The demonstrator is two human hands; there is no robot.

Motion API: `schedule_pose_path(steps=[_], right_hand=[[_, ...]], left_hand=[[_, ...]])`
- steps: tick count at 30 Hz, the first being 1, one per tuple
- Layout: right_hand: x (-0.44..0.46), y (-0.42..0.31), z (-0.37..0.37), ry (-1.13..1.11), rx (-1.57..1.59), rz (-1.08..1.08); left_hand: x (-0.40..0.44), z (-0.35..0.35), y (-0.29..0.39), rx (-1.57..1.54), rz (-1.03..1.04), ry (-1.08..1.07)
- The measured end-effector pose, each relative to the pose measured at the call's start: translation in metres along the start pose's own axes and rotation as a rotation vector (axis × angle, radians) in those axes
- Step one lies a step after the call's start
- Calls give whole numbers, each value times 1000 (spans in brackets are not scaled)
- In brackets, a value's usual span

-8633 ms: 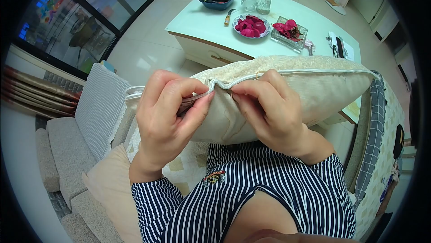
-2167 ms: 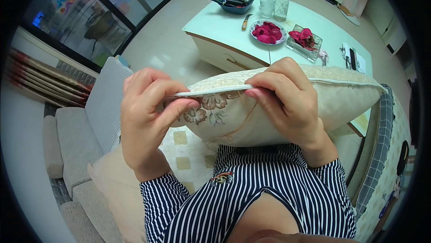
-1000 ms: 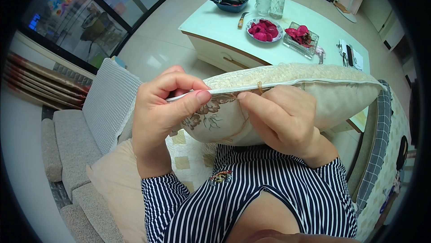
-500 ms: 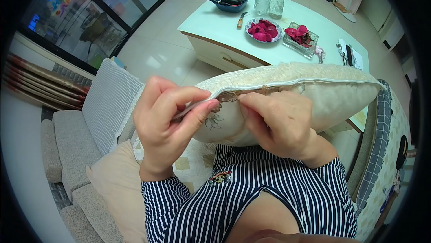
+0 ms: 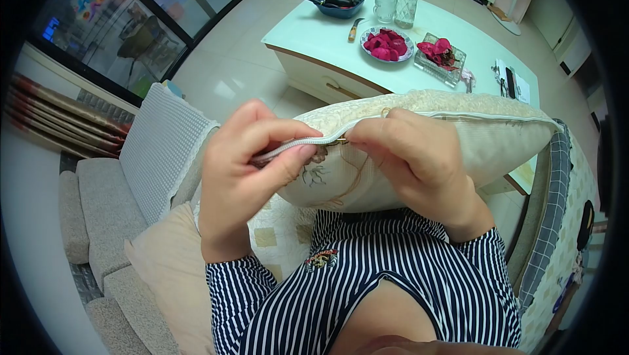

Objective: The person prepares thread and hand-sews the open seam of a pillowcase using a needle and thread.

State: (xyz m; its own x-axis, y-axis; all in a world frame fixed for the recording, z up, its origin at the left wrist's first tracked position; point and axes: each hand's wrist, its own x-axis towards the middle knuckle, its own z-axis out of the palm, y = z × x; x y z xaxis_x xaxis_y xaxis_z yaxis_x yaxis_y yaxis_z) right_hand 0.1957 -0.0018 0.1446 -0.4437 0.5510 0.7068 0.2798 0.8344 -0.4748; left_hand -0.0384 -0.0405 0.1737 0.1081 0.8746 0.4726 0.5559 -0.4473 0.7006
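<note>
A cream cushion point(image 5: 498, 138) with brown printed flowers lies across my lap, its long white zipper edge point(image 5: 298, 142) facing up. My left hand point(image 5: 246, 171) pinches the zipper edge between thumb and forefinger. Just to the right, my right hand point(image 5: 419, 165) is closed on a thin, shiny needle point(image 5: 341, 139) whose tip shows by the zipper edge. Tan thread point(image 5: 357, 181) hangs in a loop down the cushion's side, and a small loop stands near the right knuckles.
Beyond the cushion is a pale table point(image 5: 295, 34) with a plate of pink peels point(image 5: 386, 45), a glass tray point(image 5: 439, 60), a knife point(image 5: 355, 30), a glass mug point(image 5: 384, 8), a green-lidded jar point(image 5: 406, 2) and a blue basin point(image 5: 341, 9). A grey sofa point(image 5: 111, 204) stands left.
My right hand has moved from a pinch on the zipper edge to holding the needle beside it. My left hand has shifted slightly along the edge. The view has tilted a little.
</note>
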Motion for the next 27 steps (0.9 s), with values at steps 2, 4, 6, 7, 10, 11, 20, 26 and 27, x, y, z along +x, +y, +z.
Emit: schedule_pose_path(steps=[2, 4, 6, 7, 10, 11, 20, 26, 27], right_hand=[[3, 4, 0, 19, 25, 6], [4, 7, -2, 38, 48, 12], [4, 8, -5, 5, 112, 67], [4, 10, -4, 5, 111, 68], [4, 16, -2, 54, 178, 69], [5, 17, -3, 46, 164, 68], [8, 17, 6, 20, 187, 48], [13, 14, 4, -4, 110, 43], [13, 15, 3, -20, 110, 8]], left_hand=[[8, -7, -5, -269, -143, -148], [14, -7, -11, -373, -184, -194], [17, -7, -17, -479, -226, -241], [18, -7, -19, -551, -258, -272], [22, -9, -23, -654, -304, -334], [23, -9, -24, -685, -317, -364], [25, -8, -27, -685, -308, -408], [22, -13, -19, -476, -247, -326], [21, -15, -19, -477, -248, -325]])
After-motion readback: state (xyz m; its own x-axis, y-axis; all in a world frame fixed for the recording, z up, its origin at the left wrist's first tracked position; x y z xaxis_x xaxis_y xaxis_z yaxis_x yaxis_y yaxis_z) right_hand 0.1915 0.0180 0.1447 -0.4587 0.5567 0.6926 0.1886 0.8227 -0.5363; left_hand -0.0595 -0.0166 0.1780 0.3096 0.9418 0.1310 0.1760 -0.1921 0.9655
